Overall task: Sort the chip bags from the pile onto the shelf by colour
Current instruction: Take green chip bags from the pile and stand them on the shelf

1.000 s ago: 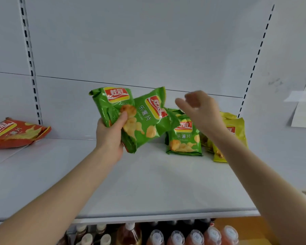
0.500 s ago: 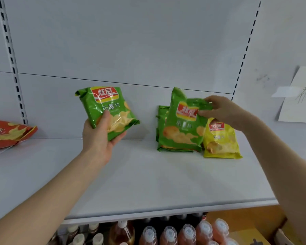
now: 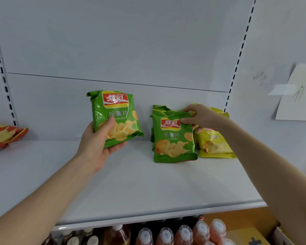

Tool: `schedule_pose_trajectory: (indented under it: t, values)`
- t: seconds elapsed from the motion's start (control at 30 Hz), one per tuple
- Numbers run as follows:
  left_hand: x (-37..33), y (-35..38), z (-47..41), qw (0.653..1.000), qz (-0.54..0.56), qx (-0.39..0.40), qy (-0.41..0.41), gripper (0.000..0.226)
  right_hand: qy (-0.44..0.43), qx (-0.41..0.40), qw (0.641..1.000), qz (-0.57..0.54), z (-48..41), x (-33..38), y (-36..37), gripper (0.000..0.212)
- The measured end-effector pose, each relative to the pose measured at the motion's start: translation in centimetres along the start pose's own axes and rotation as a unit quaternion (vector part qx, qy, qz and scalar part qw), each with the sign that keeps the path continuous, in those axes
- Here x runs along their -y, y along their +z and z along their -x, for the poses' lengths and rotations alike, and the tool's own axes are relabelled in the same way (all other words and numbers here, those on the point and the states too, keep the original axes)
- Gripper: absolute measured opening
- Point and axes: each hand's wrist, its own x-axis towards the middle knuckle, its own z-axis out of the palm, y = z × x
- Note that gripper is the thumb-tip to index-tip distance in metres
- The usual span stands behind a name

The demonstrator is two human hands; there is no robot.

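left hand [image 3: 97, 145] clasps green bag [image 3: 116, 114] upright, likely next for stack; right hand [image 3: 200, 116] pinches green stack [image 3: 173, 138] top, squaring it; yellow bag [image 3: 214, 144] just beside fingers, kept separate

2 bare forearms [image 3: 42, 200] — slender, smooth — with a bare left hand [image 3: 99, 144] and right hand [image 3: 200, 117]

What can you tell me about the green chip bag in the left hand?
The glossy green foil chip bag has a red-and-yellow logo, white characters and pictured chips. It looks puffed and sealed, its top corner crumpled. The left hand holds it upright, slightly tilted, above the white shelf, thumb across its front.
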Motion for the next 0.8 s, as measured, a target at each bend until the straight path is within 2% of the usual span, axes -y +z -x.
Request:
schedule_pose_trajectory:
  t: [0.2, 0.33, 0.4, 0.47, 0.53, 0.6, 0.67, 0.73, 0.8]
  values:
    - [0.3, 0.1, 0.1, 0.999, -0.017, 0.039, -0.006, 0.026, -0.019, -0.061, 0.996, 0.056, -0.2, -0.3, 1.7, 0.051]
    - [0.3, 0.3, 0.3, 0.998, -0.017, 0.065, -0.017, 0.02, -0.021, -0.094, 0.994, 0.042, 1.2, -0.3, 1.7, 0.054]
    - [0.3, 0.4, 0.4, 0.997, -0.01, 0.074, -0.025, 0.018, -0.028, -0.116, 0.989, 0.086, 2.2, -0.5, 2.1, 0.06]
    - [0.3, 0.4, 0.5, 0.996, -0.002, 0.082, -0.033, 0.015, -0.064, -0.16, 0.976, 0.137, 3.6, -0.9, 2.9, 0.062]
    - [0.3, 0.5, 0.5, 0.996, 0.005, 0.085, -0.04, 0.013, -0.146, -0.197, 0.952, 0.184, 5.2, -1.1, 3.9, 0.059]
    - [0.3, 0.7, 0.7, 0.995, 0.004, 0.093, -0.044, 0.012, -0.213, -0.175, 0.927, 0.254, 6.0, -1.4, 5.1, 0.054]
    - [0.3, 0.8, 0.9, 0.993, 0.0, 0.108, -0.045, 0.012, -0.215, -0.133, 0.909, 0.332, 5.9, -1.6, 6.2, 0.049]
    - [0.2, 0.9, 1.1, 0.991, -0.008, 0.128, -0.046, 0.015, -0.194, -0.117, 0.909, 0.348, 5.2, -1.9, 6.7, 0.049]
    - [-0.1, 0.9, 1.3, 0.987, -0.024, 0.154, -0.042, 0.025, -0.194, -0.117, 0.925, 0.304, 4.8, -1.9, 6.5, 0.049]
